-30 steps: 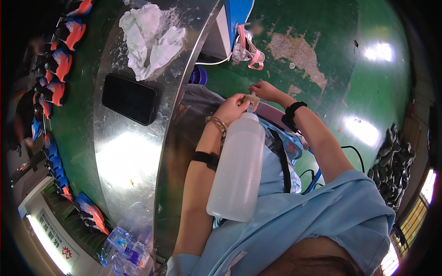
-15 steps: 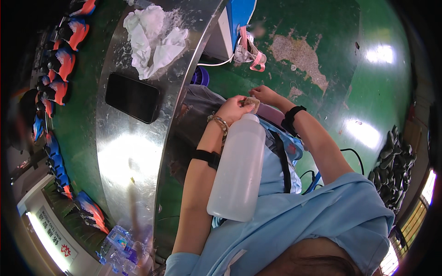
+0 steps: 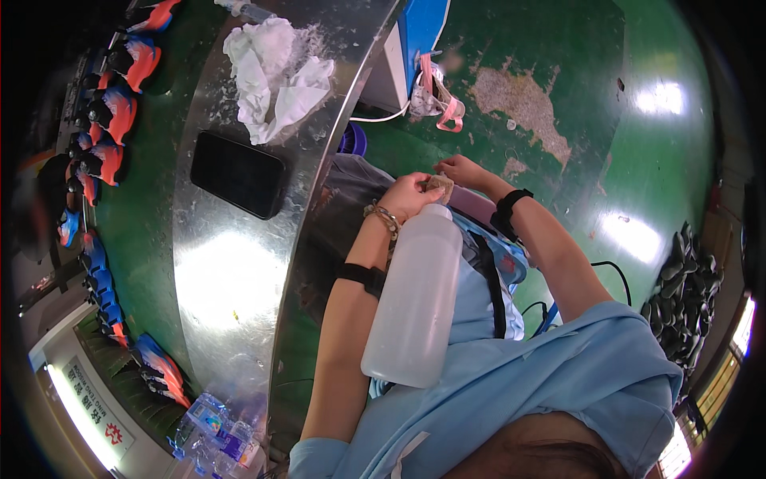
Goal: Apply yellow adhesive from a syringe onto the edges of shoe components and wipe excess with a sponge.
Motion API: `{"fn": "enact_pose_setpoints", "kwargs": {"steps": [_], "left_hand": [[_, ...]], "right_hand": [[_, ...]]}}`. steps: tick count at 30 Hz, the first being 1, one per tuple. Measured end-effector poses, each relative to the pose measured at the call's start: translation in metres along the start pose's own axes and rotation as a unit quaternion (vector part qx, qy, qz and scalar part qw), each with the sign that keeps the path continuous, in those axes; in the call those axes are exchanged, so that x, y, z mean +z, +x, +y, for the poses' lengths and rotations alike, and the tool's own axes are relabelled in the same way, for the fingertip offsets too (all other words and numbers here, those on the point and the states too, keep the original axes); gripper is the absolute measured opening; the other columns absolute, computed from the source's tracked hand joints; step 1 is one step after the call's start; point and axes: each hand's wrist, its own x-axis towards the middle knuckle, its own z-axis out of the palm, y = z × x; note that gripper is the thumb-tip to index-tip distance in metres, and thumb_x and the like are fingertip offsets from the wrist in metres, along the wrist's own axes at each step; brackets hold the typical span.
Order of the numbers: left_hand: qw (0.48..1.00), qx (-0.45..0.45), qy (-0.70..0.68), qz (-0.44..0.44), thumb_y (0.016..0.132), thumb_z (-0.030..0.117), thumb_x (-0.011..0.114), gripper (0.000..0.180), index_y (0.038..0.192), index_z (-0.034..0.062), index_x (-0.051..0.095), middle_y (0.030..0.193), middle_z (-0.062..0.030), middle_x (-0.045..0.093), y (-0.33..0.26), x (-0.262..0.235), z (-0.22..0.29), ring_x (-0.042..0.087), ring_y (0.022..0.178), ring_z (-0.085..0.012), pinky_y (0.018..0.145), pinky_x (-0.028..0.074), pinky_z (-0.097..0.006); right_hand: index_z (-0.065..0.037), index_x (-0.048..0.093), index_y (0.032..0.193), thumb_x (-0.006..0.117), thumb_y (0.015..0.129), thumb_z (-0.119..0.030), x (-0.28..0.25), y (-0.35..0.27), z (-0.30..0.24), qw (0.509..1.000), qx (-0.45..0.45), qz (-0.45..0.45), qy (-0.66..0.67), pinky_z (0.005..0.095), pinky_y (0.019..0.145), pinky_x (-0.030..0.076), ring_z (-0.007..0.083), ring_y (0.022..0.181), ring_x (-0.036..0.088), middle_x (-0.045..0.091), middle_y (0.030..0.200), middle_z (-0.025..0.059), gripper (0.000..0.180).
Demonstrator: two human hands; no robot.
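A translucent white plastic bottle (image 3: 415, 299) lies along my lap, its top pointing away from me. My left hand (image 3: 408, 195), with a beaded bracelet at the wrist and a black band on the forearm, is closed around the bottle's neck. My right hand (image 3: 464, 170), with a black watch on its wrist, pinches a small tan piece (image 3: 438, 187) right at the bottle's mouth. The two hands touch there. The mouth itself is hidden by my fingers.
A shiny metal table (image 3: 223, 279) curves along my left, with a black phone (image 3: 237, 173) and crumpled white cloth (image 3: 271, 76) on it. Orange-and-blue shoes (image 3: 112, 120) line a belt beyond. A pink-and-white item (image 3: 435, 100) lies on the green floor (image 3: 638, 104); dark soles (image 3: 686, 279) are piled at right.
Both hands stay together at the bottle's top, with only small finger movement. The bottle has not shifted in my lap.
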Motion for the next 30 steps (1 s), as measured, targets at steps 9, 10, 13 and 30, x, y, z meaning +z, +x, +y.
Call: {"fn": "enact_pose_setpoints", "kwargs": {"steps": [9, 10, 13, 30], "left_hand": [[0.999, 0.018, 0.044, 0.0, 0.082, 0.007, 0.062, 0.035, 0.112, -0.0073, 0.049, 0.099, -0.0101, 0.061, 0.005, -0.004, -0.005, 0.059, 0.087, -0.0124, 0.075, 0.048, -0.025], [0.999, 0.01, 0.034, -0.003, 0.082, 0.006, 0.062, 0.036, 0.112, -0.0075, 0.048, 0.1, -0.0103, 0.061, 0.006, -0.004, -0.005, 0.059, 0.087, -0.0127, 0.076, 0.048, -0.025], [1.0, 0.001, 0.023, -0.006, 0.082, 0.006, 0.062, 0.036, 0.113, -0.008, 0.048, 0.101, -0.0107, 0.06, 0.006, -0.004, -0.004, 0.059, 0.089, -0.0133, 0.077, 0.047, -0.025], [0.997, 0.024, 0.075, 0.02, 0.08, 0.011, 0.066, 0.044, 0.116, -0.0071, 0.047, 0.105, -0.0101, 0.058, 0.014, -0.006, -0.012, 0.055, 0.096, -0.0128, 0.082, 0.044, -0.025]], "right_hand": [[-0.003, 0.064, 0.1, 0.049, 0.084, -0.03, 0.0, 0.0, -0.005, 1.0, -0.004, -0.012, -0.012, 0.0348, 0.071, 0.046, 0.0237, 0.074, 0.06, 0.065, 0.084, 0.0174, 0.035], [-0.003, 0.064, 0.101, 0.048, 0.084, -0.029, 0.0, 0.0, -0.005, 1.0, 0.004, -0.021, -0.015, 0.0349, 0.071, 0.046, 0.0237, 0.075, 0.06, 0.065, 0.085, 0.0182, 0.034], [-0.004, 0.064, 0.101, 0.048, 0.084, -0.028, 0.001, 0.001, -0.003, 1.0, 0.008, -0.029, -0.009, 0.0353, 0.071, 0.046, 0.0238, 0.075, 0.06, 0.064, 0.085, 0.0187, 0.033], [-0.001, 0.064, 0.095, 0.052, 0.084, -0.031, -0.019, -0.002, -0.027, 0.996, -0.01, -0.028, -0.08, 0.0337, 0.072, 0.046, 0.0196, 0.075, 0.059, 0.065, 0.082, 0.013, 0.035]]}}
